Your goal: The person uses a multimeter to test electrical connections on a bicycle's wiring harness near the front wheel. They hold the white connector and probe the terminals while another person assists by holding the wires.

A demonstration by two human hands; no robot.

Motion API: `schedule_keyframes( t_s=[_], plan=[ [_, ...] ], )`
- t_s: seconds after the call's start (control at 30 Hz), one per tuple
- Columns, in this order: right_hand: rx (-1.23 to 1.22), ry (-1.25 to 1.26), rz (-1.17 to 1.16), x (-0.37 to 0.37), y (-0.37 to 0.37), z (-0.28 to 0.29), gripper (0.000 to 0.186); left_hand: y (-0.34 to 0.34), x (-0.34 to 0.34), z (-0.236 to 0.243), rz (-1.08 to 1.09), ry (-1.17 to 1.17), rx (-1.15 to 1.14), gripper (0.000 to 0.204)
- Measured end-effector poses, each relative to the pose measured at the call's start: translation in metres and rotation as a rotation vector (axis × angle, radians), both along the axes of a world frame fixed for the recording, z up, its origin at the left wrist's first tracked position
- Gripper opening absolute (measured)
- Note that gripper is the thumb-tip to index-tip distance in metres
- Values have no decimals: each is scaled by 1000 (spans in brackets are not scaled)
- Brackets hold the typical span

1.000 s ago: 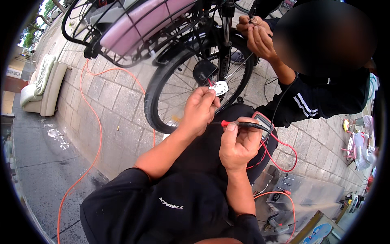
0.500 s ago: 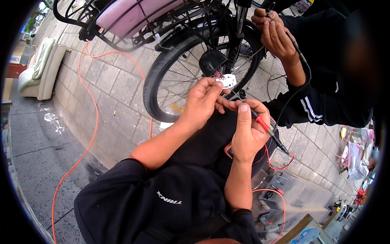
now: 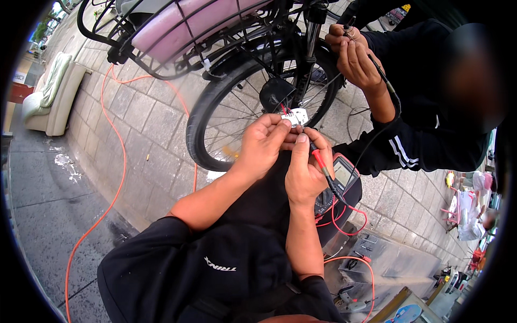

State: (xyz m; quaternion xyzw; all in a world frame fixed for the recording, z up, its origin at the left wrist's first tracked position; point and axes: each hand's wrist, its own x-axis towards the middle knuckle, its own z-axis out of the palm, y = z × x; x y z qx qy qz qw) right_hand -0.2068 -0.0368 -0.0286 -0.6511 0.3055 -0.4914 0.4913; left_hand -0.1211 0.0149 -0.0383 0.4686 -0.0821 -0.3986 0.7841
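Note:
My left hand [image 3: 262, 142] pinches a small white circuit board [image 3: 297, 116] between thumb and fingers. Thin red and dark wires run from the board to a black rounded housing [image 3: 276, 95] beside the bicycle wheel. My right hand [image 3: 306, 175] is closed round a red-and-black multimeter probe [image 3: 321, 162], its front end close to the board's lower edge. Fingers hide whether the tip touches. I cannot tell if a second probe lies alongside. A red-edged multimeter [image 3: 343, 173] rests by my right knee, partly behind my right hand, with red leads looping below it.
A bicycle front wheel [image 3: 195, 132] and black wire basket [image 3: 187, 27] with a pink block stand ahead. At the right, another person's hands [image 3: 358, 59] hold a dark cable. An orange cord [image 3: 123, 161] crosses the paving. A tool case [image 3: 377, 258] lies lower right.
My right hand has moved left with the probe, bringing its front end to the board. The multimeter now shows more fully. The other person's hands appear slightly further left.

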Motion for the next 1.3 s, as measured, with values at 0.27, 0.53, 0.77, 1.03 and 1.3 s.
schedule_keyframes(
  t_s=[0.27,0.53,0.77,1.03,1.3],
  plan=[
    [-81,29,-4,-1,-3,-1,14,-1,-2,4,8,3,18,20],
    [-112,54,-5,1,-5,4,14,-2,-2,2,15,2,9,19],
    [-171,68,2,0,-7,9,14,0,0,-5,2,-31,38,20],
    [-153,41,15,-2,-7,6,15,-1,0,-2,-4,-35,21,20],
    [-179,58,7,2,-6,7,15,0,1,-7,0,-54,26,19]
  ],
)
